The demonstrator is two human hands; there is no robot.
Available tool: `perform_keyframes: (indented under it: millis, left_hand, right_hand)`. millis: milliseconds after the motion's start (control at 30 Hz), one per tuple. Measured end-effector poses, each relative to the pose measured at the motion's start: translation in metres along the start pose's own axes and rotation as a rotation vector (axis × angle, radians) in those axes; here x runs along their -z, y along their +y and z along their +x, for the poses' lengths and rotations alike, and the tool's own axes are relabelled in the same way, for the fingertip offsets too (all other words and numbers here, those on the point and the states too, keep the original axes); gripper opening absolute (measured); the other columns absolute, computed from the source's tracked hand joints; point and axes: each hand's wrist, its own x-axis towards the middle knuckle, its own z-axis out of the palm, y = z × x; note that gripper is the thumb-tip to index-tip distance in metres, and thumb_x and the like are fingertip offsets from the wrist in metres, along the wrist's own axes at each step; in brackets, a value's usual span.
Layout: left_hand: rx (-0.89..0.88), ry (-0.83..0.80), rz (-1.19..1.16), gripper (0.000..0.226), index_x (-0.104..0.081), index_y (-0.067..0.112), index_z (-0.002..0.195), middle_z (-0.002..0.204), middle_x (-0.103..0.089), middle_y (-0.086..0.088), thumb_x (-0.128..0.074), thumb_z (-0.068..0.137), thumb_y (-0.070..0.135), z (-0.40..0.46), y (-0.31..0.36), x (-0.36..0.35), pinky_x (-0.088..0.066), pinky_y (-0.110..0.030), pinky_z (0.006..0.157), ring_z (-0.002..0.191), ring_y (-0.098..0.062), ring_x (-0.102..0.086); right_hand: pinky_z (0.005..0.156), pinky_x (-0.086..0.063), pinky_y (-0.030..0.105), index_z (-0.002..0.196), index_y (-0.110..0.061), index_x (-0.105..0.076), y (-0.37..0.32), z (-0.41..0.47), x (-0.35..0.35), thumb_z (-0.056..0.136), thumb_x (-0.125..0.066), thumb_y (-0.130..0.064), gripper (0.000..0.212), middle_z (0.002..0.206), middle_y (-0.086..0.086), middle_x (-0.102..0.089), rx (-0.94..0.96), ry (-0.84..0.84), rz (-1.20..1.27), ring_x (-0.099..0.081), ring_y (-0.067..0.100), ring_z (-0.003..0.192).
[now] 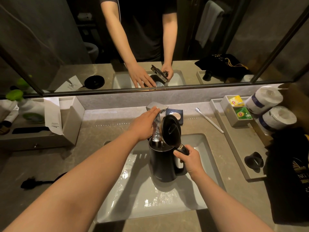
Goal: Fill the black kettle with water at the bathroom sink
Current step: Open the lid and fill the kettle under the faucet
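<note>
The black kettle (163,164) stands upright in the white sink basin (138,203), its round lid (171,129) flipped up. My right hand (189,159) grips the kettle's handle at its top. The chrome faucet (157,118) reaches over the kettle's open mouth, and a thin stream of water seems to run from its spout into the kettle. My left hand (144,125) lies flat along the faucet with the fingers stretched toward its square lever at the back. The basin floor around the kettle is wet.
A soap dish (176,115) sits behind the faucet and a toothbrush (209,120) lies to its right. A grey tray (237,148) holds tea bags, paper rolls and a black cup. A black bag lies far right, an organiser far left, a black plug front left.
</note>
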Motion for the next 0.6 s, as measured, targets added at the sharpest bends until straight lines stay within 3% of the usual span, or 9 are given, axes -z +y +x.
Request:
perform_keyframes:
  millis: [600]
  left_hand:
    - [-0.002, -0.013, -0.014, 0.078, -0.014, 0.027, 0.153, 0.163, -0.011, 0.002, -0.050, 0.088, 0.005, -0.0023, 0.0029, 0.0044, -0.029, -0.045, 0.114, 0.145, -0.023, -0.022]
  right_hand:
    - [0.054, -0.048, 0.024, 0.083, -0.016, -0.067, 0.0044, 0.0007, 0.0009, 0.077, -0.079, -0.019, 0.014, 0.069, -0.004, -0.063, 0.007, -0.002, 0.015, -0.057, 0.014, 0.063]
